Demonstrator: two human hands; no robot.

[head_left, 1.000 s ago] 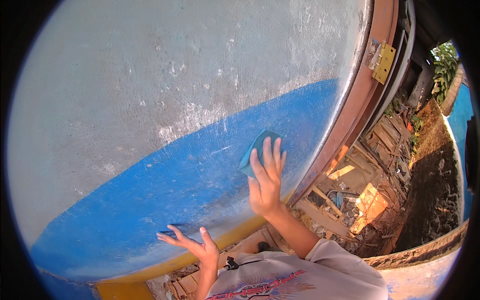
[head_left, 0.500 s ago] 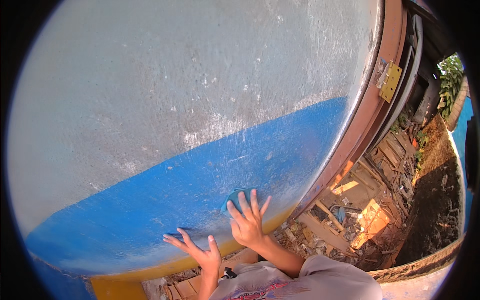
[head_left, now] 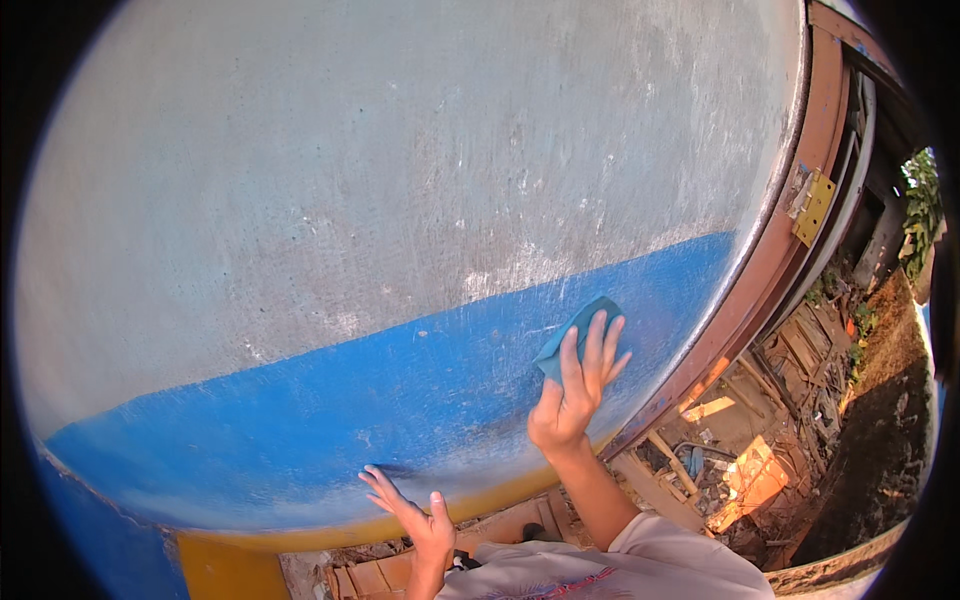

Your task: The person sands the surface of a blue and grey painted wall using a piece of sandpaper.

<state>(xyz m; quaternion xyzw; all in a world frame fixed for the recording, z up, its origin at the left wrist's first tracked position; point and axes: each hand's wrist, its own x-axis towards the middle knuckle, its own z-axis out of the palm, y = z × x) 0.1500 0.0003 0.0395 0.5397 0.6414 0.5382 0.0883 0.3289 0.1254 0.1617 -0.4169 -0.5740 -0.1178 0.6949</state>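
Observation:
My right hand [head_left: 575,390] presses a teal piece of sandpaper [head_left: 580,335] flat against the blue band [head_left: 400,400] of a painted wall. Its fingers are extended over the sheet, and the sheet's upper and left parts show past the fingertips. Above the band the wall [head_left: 380,180] is grey, with pale scuffs and worn white patches. Lower and to the left, my left hand [head_left: 410,510] has its fingers apart and nothing in it. Its fingertips are close to the wall's lower part; whether they touch it I cannot tell.
A brown door frame [head_left: 760,270] with a brass hinge [head_left: 813,209] borders the wall on the right. Beyond it, wood scraps and debris [head_left: 750,480] cover the ground beside a low dark wall [head_left: 860,470]. A yellow strip [head_left: 490,495] runs along the wall's base.
My right hand has slid upward along the blue band with the sandpaper, and the forearm is more extended. The view has shifted a little. My left hand stays low near the wall.

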